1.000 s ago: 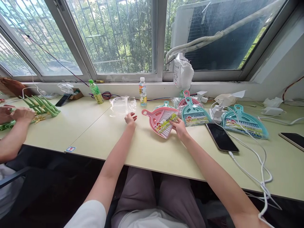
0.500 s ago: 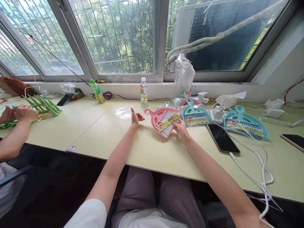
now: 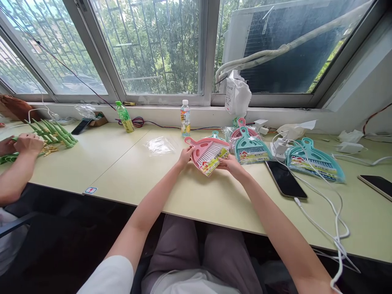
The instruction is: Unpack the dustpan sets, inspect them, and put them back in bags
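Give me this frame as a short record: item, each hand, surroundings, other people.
Item: pink dustpan with white-bristled brush and printed label
Right hand: holding it at the label end
Left hand: on its handle-side edge, exact grip unclear
Nearby: clear plastic to the left, capped bottle behind, teal dustpan to the right
Other people: another person's hand beside green stalks, far left

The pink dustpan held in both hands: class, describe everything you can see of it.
The pink dustpan looks like smooth plastic, with a ring-ended handle at its upper left and darker oval shapes nearby. White bristles lie across it, partly covered by a printed yellow-green label. It is tilted over the pale table, the left hand at its left edge, the right hand at its label end. Whether it touches the table is unclear.
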### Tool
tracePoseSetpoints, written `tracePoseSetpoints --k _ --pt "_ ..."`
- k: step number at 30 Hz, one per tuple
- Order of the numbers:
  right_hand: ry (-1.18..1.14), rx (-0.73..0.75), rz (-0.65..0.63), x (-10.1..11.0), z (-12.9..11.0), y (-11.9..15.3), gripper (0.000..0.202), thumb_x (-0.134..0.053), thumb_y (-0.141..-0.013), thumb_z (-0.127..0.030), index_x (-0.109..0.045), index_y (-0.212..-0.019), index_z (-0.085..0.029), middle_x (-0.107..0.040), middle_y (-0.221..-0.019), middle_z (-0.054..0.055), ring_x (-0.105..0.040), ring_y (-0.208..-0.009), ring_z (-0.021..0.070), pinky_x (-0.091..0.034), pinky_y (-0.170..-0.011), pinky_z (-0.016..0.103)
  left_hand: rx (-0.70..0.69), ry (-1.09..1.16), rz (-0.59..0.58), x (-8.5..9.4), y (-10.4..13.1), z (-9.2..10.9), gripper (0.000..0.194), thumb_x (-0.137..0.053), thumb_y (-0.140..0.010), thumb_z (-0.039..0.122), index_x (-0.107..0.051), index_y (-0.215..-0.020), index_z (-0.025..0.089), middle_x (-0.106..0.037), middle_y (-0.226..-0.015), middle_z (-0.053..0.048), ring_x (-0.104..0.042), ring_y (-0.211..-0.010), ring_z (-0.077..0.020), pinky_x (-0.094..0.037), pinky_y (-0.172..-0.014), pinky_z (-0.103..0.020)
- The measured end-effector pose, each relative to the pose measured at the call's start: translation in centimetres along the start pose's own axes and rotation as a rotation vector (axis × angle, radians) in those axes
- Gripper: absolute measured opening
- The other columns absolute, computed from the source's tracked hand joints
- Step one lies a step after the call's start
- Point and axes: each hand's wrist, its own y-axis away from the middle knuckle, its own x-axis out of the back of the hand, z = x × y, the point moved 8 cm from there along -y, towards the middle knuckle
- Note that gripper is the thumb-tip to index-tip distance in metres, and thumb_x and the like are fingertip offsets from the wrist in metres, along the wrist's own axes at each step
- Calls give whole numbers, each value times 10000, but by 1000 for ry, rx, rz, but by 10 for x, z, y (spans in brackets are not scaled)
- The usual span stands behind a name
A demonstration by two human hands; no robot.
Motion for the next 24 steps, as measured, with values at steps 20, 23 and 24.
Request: tracePoseSetpoints --k 20,23,24 --pt "1607 193 176 37 -34 11 523 -441 -891 -45 -452 -1375 -241 -695 -1097 132 -665 -938 278 -438 -720 317 -88 114 84 25 -6 13 269 -666 -774 391 -611 -679 145 -617 -653 -16 -543 -598 -111 -429 -613 -241" --pt "1622 206 100 31 -30 12 542 -466 -913 -107 -376 -1427 -254 -677 -1145 120 -656 -976 289 -429 -718 319 -90 83 79 25 -6 12 271 -669 -770 395 -625 -682 142 -608 -640 -14 -539 -601 -110 -416 -603 -235" --pt "1636 209 104 30 -31 13 560 -502 -912 -144 -351 -1441 -249 -663 -1164 125 -656 -968 292 -429 -710 320 -94 75 79 25 -7 12 276 -670 -767 398 -622 -674 143 -602 -632 -12 -535 -598 -109 -411 -598 -234"
